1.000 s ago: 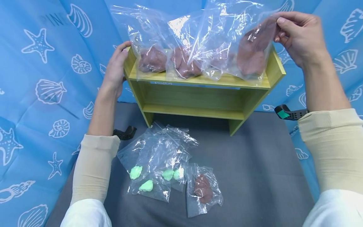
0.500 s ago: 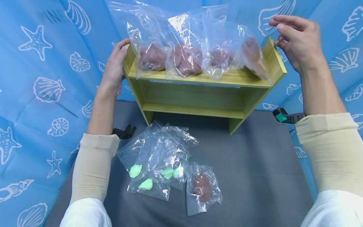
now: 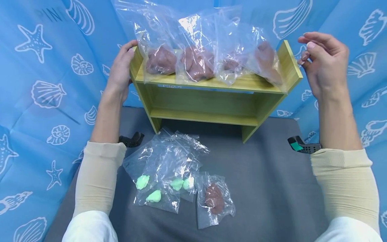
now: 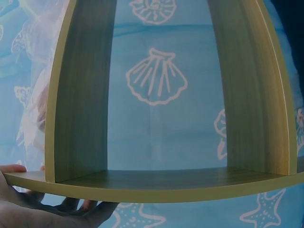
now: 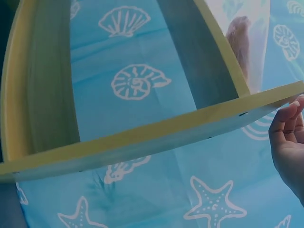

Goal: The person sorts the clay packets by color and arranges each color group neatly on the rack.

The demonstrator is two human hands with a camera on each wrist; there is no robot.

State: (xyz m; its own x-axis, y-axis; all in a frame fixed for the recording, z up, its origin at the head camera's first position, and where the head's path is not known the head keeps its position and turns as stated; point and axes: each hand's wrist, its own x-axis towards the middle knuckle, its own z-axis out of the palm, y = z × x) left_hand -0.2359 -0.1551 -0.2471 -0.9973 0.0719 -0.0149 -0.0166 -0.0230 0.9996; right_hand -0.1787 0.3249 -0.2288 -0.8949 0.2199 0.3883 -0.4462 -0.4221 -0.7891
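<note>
Gripping shelf (image 3: 204, 117), left hand (image 3: 119, 70) eludes right wrist view

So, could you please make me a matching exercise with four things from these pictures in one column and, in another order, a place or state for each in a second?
Column one
1. left hand
2. right hand
3. pale green lumps
4. rack

Column two
A. raised beside the rack's right end, holding no bag
B. yellowish, bearing bagged brown lumps
C. gripping the rack's left end
D. in clear bags on the dark grey surface

Right pairs: 1-C, 2-A, 3-D, 4-B
</note>
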